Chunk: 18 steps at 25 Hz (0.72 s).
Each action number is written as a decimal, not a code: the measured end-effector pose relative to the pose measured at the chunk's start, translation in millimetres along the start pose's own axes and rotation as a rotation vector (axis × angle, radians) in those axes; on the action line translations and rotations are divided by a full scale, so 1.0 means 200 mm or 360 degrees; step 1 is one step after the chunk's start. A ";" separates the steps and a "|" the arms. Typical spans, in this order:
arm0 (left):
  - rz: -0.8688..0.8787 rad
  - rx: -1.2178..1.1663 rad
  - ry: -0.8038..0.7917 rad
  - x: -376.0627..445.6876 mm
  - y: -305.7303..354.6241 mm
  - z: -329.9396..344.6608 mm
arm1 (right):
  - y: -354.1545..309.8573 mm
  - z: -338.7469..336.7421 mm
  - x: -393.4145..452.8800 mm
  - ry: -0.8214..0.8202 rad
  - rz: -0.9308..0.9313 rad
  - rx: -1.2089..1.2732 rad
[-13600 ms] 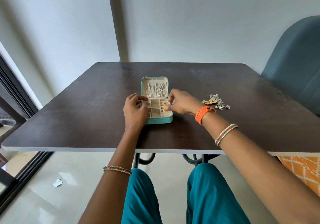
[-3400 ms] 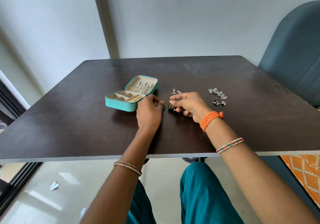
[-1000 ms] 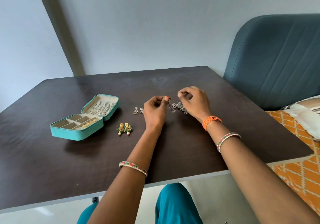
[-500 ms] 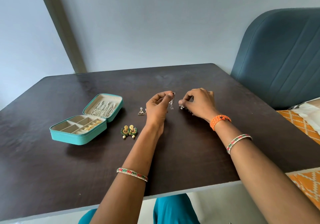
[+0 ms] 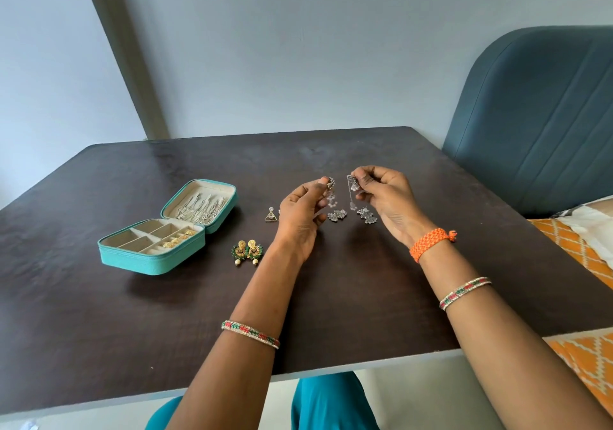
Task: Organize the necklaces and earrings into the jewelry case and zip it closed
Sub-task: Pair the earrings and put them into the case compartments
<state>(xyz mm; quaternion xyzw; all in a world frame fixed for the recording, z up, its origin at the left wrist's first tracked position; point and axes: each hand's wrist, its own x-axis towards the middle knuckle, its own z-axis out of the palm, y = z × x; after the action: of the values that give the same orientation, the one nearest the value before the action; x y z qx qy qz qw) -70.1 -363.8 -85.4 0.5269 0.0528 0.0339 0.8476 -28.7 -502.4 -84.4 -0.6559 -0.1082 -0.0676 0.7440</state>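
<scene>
The teal jewelry case (image 5: 146, 258) lies open at the table's left, silver necklaces (image 5: 202, 208) in its lid and gold earrings (image 5: 177, 238) in one compartment. My left hand (image 5: 303, 212) pinches a silver dangling earring (image 5: 331, 194) above the table. My right hand (image 5: 386, 197) pinches a matching silver earring (image 5: 352, 189) a little to the right. Below them lie two silver fan-shaped earrings (image 5: 337, 214) (image 5: 366, 214). A gold triangle earring (image 5: 271, 215) sits left of my left hand. A green-and-gold earring pair (image 5: 247, 251) rests beside the case.
The dark wooden table (image 5: 99, 323) ends at a pale front edge close to me. A blue padded headboard (image 5: 544, 124) stands at the right, with orange patterned bedding (image 5: 583, 253) below it. A grey wall is behind the table.
Both hands have lifted a silver dangling earring each off the table and drawn them slightly apart. The case and the other earrings lie where they were.
</scene>
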 end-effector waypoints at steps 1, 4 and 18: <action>0.0055 0.0031 -0.0018 0.00 -0.01 0.00 | -0.01 0.01 0.00 -0.0007 -0.0016 -0.0006; 0.0351 0.0340 -0.0078 0.01 -0.04 -0.01 | -0.02 0.02 -0.02 -0.0031 -0.0007 0.0043; 0.0680 0.0451 -0.0011 0.03 -0.04 -0.03 | -0.04 0.06 -0.08 -0.0327 0.0433 -0.0098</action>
<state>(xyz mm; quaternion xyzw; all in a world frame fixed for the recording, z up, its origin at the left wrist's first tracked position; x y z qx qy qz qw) -64.0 -361.3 -95.0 0.6396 -0.0585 0.2028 0.7392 -46.1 -493.1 -80.1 -0.6905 -0.0916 0.0979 0.7108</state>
